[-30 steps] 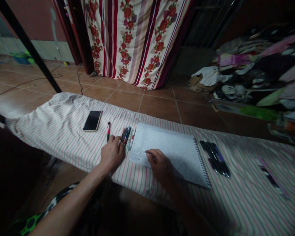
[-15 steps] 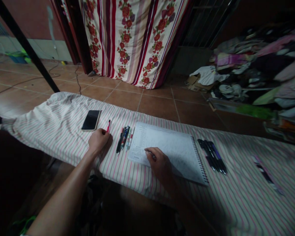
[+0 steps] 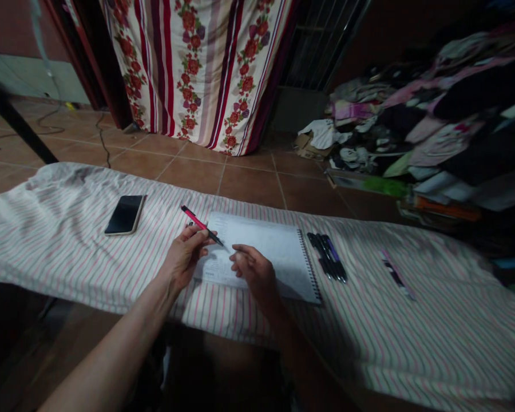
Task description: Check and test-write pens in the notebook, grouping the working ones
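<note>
My left hand (image 3: 183, 257) pinches a pink pen (image 3: 194, 217) with a dark grip, its tip slanting down to the right above the notebook. Close to that tip is my right hand (image 3: 257, 273), fingers apart, with nothing visible in it. Under both hands lies a spiral notebook (image 3: 268, 232), its coil on the right and faint print along its left side. The pens left of the notebook are mostly hidden behind my left hand. Beyond the coil, several dark pens (image 3: 327, 257) lie side by side, one of them partly purple.
A striped cloth (image 3: 154, 212) covers the table. A phone (image 3: 125, 214) lies at the left, and a pink and black pen-like item (image 3: 397, 276) at the right. Past the table are a tiled floor (image 3: 197, 169), a floral curtain (image 3: 214, 68) and a heap of clothes (image 3: 433, 114).
My left hand has lifted the pink pen off the cloth and moved it right, over the notebook. My right hand's fingers have spread toward it. The view has shifted to the right.
</note>
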Demonstrator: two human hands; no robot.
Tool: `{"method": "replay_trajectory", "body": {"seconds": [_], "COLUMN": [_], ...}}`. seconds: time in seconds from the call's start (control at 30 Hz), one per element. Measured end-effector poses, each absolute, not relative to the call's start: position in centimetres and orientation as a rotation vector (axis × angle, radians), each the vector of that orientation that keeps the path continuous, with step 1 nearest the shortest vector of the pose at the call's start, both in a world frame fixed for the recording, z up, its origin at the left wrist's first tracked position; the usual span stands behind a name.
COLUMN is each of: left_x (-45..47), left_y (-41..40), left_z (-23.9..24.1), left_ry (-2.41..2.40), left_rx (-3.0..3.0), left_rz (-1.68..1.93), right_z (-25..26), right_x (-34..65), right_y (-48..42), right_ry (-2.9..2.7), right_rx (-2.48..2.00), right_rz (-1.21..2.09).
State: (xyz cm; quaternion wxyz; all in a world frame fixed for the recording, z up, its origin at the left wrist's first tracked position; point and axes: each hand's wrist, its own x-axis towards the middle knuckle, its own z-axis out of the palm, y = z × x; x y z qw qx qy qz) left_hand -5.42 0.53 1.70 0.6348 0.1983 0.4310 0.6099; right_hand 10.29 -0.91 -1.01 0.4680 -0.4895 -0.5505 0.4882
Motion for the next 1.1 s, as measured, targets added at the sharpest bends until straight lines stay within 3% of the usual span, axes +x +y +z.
{"method": "replay_trajectory", "body": {"seconds": [0.6,0.77,0.97,1.1], "left_x": [2.3,3.2,1.3,1.2], "left_y": [-0.1,0.4,0.8,0.0], "left_z": [1.3,0.7,-0.1,0.6], "left_ry": [0.889,1.081,1.672,1.723], "left_rx": [0.419,0.556,1.363,2.196], "left_rz": [1.273,1.285,1.514,1.109], "right_z": [-0.5,-0.6,-0.5,-0.1], "right_x": [13.5,16.2,18.5,18.1], "right_y": [-0.2,1.1,1.8,1.6], "right_ry": [-0.804,-0.733,-0.789,-0.959], "right_rx": [-1.177,-1.251,-1.314,-1.358], "right_rz": [1.242,1.188,1.024,1.028]}}
